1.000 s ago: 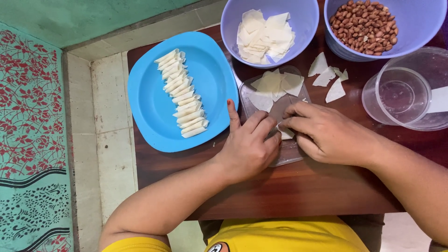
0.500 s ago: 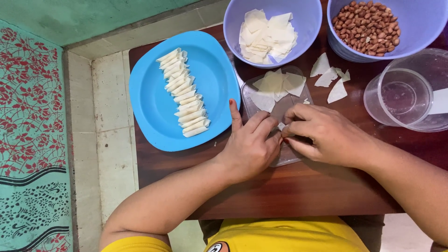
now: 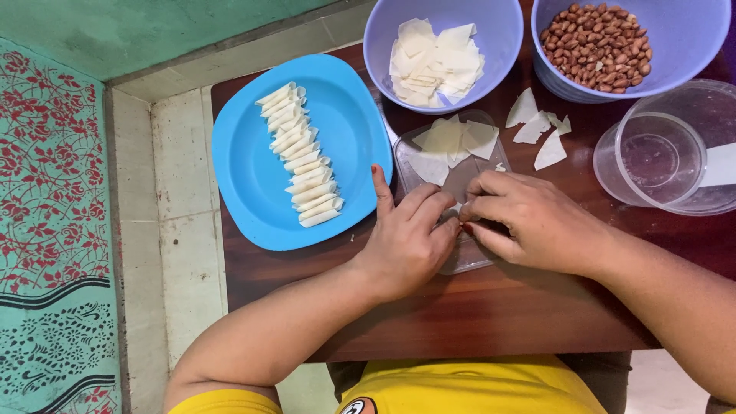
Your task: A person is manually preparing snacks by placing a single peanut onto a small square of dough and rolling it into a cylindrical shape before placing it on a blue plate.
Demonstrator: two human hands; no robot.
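My left hand (image 3: 410, 238) and my right hand (image 3: 529, 222) meet over a clear plastic lid (image 3: 460, 172) on the brown table (image 3: 491, 314), fingertips pinching a small pale wrapper piece that the fingers mostly hide. Loose wrapper squares (image 3: 452, 142) lie on the lid's far half. A blue plate (image 3: 253, 172) to the left carries a row of several rolled white wrappers (image 3: 300, 165).
A purple bowl (image 3: 383, 34) holds stacked wrapper squares (image 3: 435, 61). Another purple bowl (image 3: 690, 42) holds peanuts (image 3: 598, 44). A clear plastic container (image 3: 663, 157) stands at the right. Torn wrapper scraps (image 3: 537, 130) lie on the table. Tiled floor and a patterned mat (image 3: 46, 230) are at left.
Both hands stay together on the lid, with only slight finger movement on the hidden piece. Nothing else moved.
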